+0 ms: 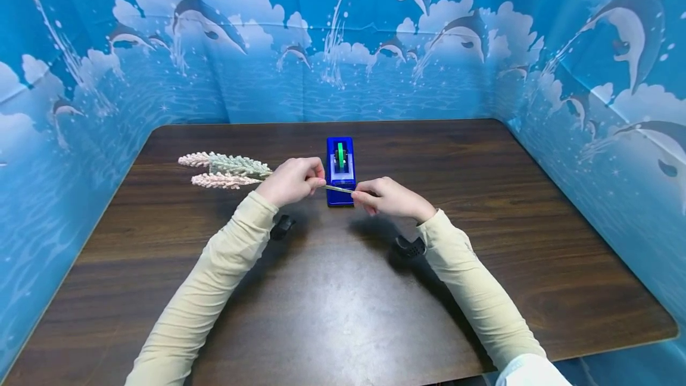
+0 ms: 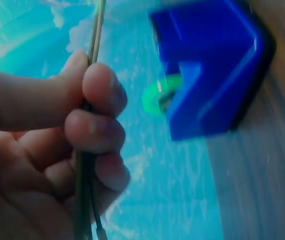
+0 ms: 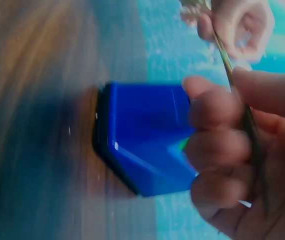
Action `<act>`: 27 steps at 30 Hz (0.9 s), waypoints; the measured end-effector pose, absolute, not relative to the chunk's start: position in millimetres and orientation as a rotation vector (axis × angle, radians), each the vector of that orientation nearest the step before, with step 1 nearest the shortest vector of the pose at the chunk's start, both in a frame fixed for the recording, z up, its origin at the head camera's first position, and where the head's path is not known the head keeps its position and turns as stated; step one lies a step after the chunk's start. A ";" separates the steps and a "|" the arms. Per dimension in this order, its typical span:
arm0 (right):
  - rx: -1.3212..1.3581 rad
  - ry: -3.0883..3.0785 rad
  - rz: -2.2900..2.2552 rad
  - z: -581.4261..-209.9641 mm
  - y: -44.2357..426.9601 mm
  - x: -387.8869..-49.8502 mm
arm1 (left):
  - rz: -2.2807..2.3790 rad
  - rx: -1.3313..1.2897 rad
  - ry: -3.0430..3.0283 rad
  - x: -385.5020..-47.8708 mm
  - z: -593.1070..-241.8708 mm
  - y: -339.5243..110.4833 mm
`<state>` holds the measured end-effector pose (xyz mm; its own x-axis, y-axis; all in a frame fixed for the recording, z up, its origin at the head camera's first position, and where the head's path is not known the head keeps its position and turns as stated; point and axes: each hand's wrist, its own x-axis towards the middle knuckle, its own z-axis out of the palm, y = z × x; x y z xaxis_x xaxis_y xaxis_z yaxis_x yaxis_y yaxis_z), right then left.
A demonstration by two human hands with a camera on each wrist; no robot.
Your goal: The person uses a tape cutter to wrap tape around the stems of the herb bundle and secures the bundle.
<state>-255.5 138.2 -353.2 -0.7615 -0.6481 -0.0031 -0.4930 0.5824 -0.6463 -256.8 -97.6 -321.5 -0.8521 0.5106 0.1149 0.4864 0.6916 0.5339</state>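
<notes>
Artificial flower stems with pink and pale green blossom spikes (image 1: 236, 165) stretch sideways, held between both hands. My left hand (image 1: 297, 180) pinches the thin stems (image 2: 96, 35) between thumb and curled fingers, blossoms pointing left. Toward the stems' other end, my right hand (image 1: 393, 198) grips them between thumb and fingers, as the right wrist view also shows. Just behind the stems stands a blue tape dispenser (image 1: 340, 180) with a green tape roll (image 1: 340, 155). The stems cross in front of its near part, above the table.
The dark wood-grain table (image 1: 343, 290) spreads around the hands. A blue curtain (image 1: 354, 88) printed with dolphins and clouds hangs behind it and along both sides. Black wrist straps or cameras (image 1: 409, 247) hang under the cream sleeves.
</notes>
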 end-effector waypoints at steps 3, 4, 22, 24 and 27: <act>-0.914 2.567 -0.982 -354.2 145.3 -260.9 | 0.887 0.815 2.924 -260.8 -321.5 -103.7; -0.908 2.576 -1.008 -354.9 146.2 -262.3 | 0.906 0.811 2.941 -261.9 -321.5 -105.1; -0.475 2.560 -1.611 -359.3 123.8 -255.3 | 1.086 0.488 2.893 -265.0 -322.4 -100.6; -0.465 2.506 -1.665 -358.8 120.1 -252.5 | 1.155 0.433 2.804 -269.3 -328.4 -101.1; -0.509 2.471 -1.673 -358.8 113.5 -247.5 | 1.445 0.407 2.628 -278.6 -340.5 -104.6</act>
<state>-247.5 113.5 -358.8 -0.9371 -0.3367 0.0923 -0.2108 0.3350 -0.9183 -278.6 -104.6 -340.5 -0.9572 0.2879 0.0283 0.1781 0.5093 0.8420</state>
